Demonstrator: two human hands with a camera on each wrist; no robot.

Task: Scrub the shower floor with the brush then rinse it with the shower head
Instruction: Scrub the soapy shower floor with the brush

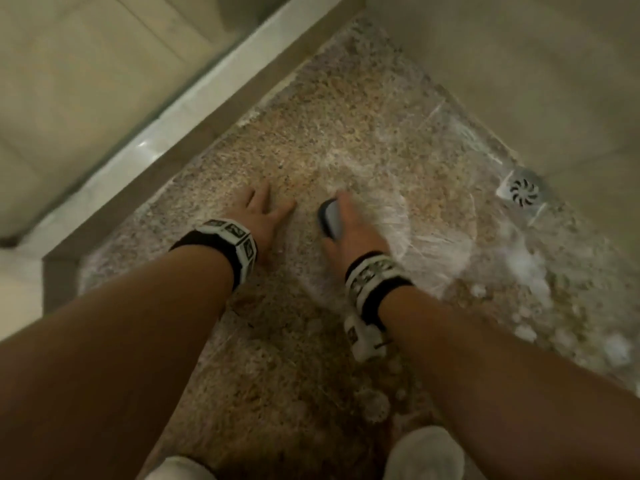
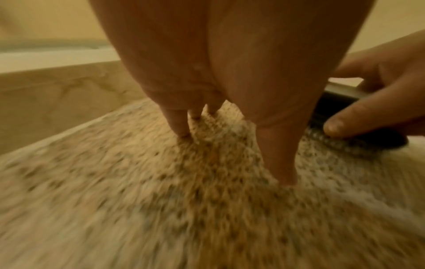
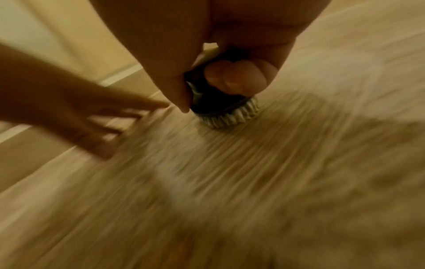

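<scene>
The speckled brown shower floor (image 1: pixel 346 133) is streaked with white foam (image 1: pixel 433 244) on its right half. My right hand (image 1: pixel 349 223) grips a dark scrub brush (image 1: pixel 330 218) with pale bristles (image 3: pixel 230 116) pressed on the floor. In the right wrist view my fingers (image 3: pixel 236 78) curl round the brush body (image 3: pixel 214 98). Just left of the brush, my left hand (image 1: pixel 266 209) rests flat on the floor with fingers spread, fingertips (image 2: pixel 181 131) touching the stone. The shower head is not in view.
A metal drain (image 1: pixel 524 192) sits in the right corner by the beige wall (image 1: pixel 519 64). A pale raised curb (image 1: pixel 166 140) and glass panel (image 1: pixel 86 81) border the floor on the left. My white shoes (image 1: pixel 426 452) stand at the near edge.
</scene>
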